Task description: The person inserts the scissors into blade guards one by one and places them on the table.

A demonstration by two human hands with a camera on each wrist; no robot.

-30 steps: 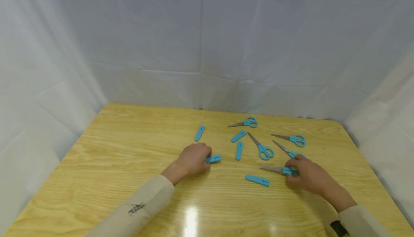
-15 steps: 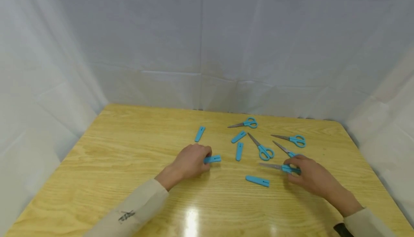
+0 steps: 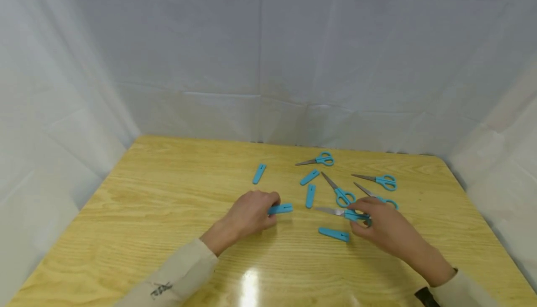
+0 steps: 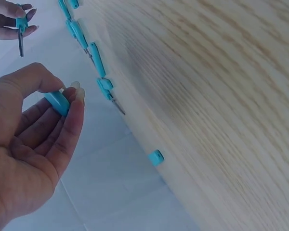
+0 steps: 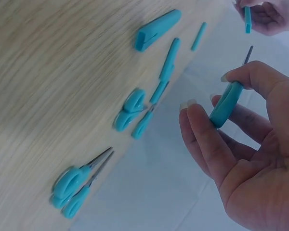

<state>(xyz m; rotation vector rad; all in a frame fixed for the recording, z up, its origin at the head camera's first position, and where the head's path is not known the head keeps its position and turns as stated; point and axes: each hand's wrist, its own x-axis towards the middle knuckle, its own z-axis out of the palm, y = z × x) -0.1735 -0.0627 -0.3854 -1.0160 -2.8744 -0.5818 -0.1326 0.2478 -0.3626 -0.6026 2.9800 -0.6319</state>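
Note:
My left hand pinches a blue scissors sheath, its slotted end pointing right. The left wrist view shows this sheath between thumb and fingers, above the table. My right hand holds a pair of scissors by the blue handles, blades pointing left toward the sheath, with a gap between. Fingers partly cover the handles. In the right wrist view, thumb and fingertips grip the handle, raised off the table. A loose sheath lies just in front of the held scissors.
More blue sheaths lie farther back, such as an upright one and a far-left one. Several bare-bladed scissors rest on the wooden table, including one pair right behind the held scissors and another pair farther right. White sheeting surrounds the table.
My right hand has lifted the scissors and carried them left, uncovering the handles of a pair behind it. The left hand has raised its sheath slightly and shifted it a little right.

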